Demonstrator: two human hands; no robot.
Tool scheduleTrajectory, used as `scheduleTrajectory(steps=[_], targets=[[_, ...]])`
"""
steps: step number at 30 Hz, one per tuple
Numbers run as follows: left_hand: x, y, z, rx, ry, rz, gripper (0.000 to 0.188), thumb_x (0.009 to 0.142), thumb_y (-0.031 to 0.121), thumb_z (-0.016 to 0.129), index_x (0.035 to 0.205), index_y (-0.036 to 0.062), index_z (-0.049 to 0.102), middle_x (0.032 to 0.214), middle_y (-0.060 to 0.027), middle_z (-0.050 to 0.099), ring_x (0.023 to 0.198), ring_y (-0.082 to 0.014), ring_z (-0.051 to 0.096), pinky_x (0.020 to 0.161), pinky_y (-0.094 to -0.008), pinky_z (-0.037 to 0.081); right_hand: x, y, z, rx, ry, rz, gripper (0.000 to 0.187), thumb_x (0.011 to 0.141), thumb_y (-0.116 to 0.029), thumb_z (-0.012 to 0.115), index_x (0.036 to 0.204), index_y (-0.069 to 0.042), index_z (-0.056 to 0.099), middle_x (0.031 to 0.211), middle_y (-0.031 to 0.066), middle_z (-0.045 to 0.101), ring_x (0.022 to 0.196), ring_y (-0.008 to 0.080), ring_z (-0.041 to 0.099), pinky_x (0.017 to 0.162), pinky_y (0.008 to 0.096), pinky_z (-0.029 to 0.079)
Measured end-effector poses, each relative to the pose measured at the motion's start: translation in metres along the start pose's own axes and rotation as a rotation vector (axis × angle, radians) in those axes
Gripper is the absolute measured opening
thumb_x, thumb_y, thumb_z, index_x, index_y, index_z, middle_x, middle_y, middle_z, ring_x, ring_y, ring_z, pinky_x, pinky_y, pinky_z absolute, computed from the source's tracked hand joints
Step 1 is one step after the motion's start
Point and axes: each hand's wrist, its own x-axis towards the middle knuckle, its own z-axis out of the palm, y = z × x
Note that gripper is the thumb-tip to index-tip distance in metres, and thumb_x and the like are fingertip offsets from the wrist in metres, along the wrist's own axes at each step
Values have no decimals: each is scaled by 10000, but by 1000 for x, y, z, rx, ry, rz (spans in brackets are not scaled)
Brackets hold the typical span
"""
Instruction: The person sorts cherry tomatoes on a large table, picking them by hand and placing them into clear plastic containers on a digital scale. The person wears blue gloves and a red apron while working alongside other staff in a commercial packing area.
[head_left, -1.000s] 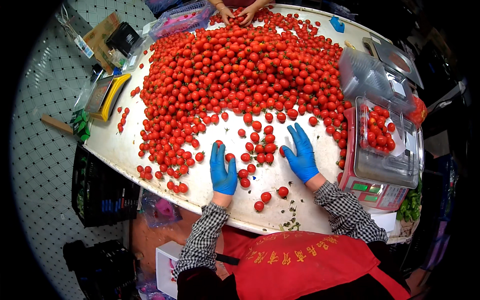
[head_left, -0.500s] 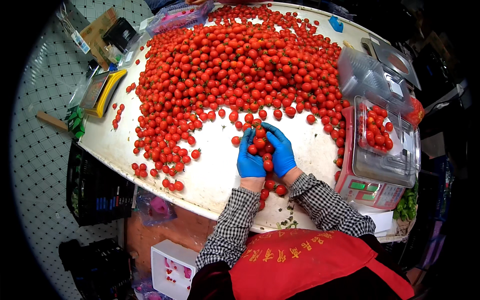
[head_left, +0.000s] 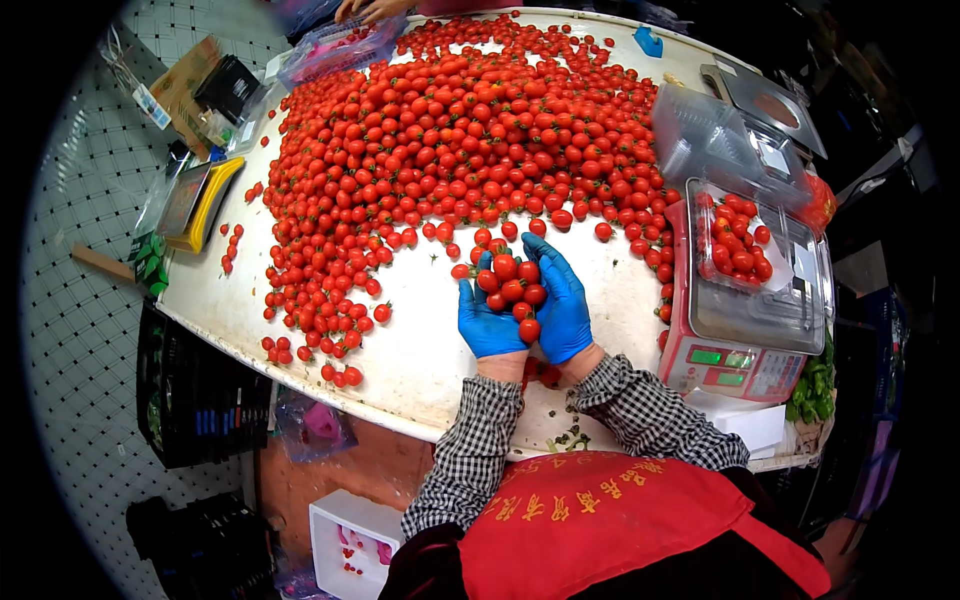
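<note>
My left hand [head_left: 490, 322] and my right hand [head_left: 563, 308], both in blue gloves, are cupped together around a small heap of cherry tomatoes [head_left: 513, 290]. Fingers of both hands curl up along the sides of the heap. Just beyond my fingertips spreads a large pile of cherry tomatoes [head_left: 450, 130] on the white table [head_left: 400, 350]. A few more lie under my wrists, partly hidden. To the right, an open clear plastic box [head_left: 738, 240] with cherry tomatoes in it sits on a red-framed weighing scale [head_left: 700, 345].
Stacked clear plastic boxes [head_left: 705, 135] stand behind the scale, near a second scale [head_left: 770, 105]. A yellow-edged device [head_left: 205, 205] lies at the table's left. Another person's hands [head_left: 375, 10] are at a purple basket [head_left: 340, 50] at the far edge. A white bin [head_left: 350, 545] stands below.
My hands have lifted and opened upward, with the tomatoes now gathered in them. The view has shifted slightly. Another person's hands show more at the far basket.
</note>
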Motion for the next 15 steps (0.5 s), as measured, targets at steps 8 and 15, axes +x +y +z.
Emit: scheduleTrajectory(steps=[8, 15], targets=[[-10, -9, 18, 1083, -203, 412, 340, 1051, 205, 428, 1261, 12, 612, 1256, -110, 633, 1128, -226, 617, 1054, -360, 472, -12, 1, -10, 542, 16, 416, 411, 1043, -317, 509, 1361, -58, 536, 1322, 118, 600, 1238, 252, 577, 1104, 382, 462], [-37, -34, 47, 1583, -572, 799, 233, 927, 30, 610, 1133, -40, 693, 1240, -164, 628, 1140, -279, 602, 1001, -373, 477, -13, -26, -32, 687, -71, 339, 415, 1049, -372, 523, 1356, -102, 597, 1161, 72, 670, 1044, 179, 641, 955, 322, 536]])
